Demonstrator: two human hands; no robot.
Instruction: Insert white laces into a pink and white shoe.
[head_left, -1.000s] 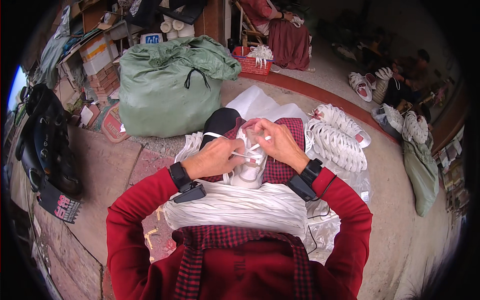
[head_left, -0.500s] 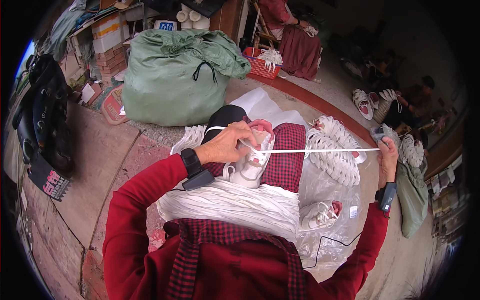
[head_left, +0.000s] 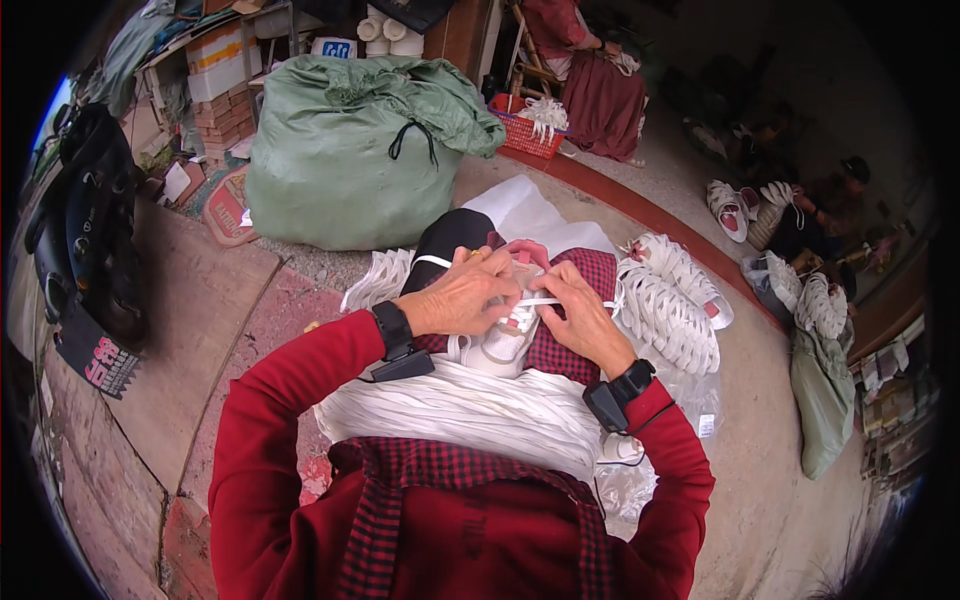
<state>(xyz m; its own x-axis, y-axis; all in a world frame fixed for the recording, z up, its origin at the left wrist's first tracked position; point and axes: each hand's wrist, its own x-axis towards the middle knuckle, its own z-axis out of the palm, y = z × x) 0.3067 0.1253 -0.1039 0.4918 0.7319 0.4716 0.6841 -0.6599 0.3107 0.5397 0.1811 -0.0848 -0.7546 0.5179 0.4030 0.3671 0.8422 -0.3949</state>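
Note:
A white sneaker (head_left: 498, 352) with a pink lining rests on my lap, toe toward me, over a red-and-black checked cloth (head_left: 553, 350). At its left side, my left hand (head_left: 462, 293) is closed, the fingertips bent in at the lacing; what they pinch is hidden. My right hand (head_left: 588, 318) is closed on a white shoelace (head_left: 540, 301) at the shoe's right side, close to the eyelets. Across my lap, just below the shoe, lies a thick bundle of white laces (head_left: 460, 408).
Several white laced shoes (head_left: 668, 310) lie in a row at the right, beside clear plastic sheeting (head_left: 700, 400). Beyond my lap stands a bulging green sack (head_left: 350, 150). A red basket (head_left: 530, 130) with white laces sits near another seated person (head_left: 600, 85).
My right hand has come in from far right to the shoe, and the lace stretched taut between my hands is now short. My left hand stays at the shoe, its fingers lower over the lacing.

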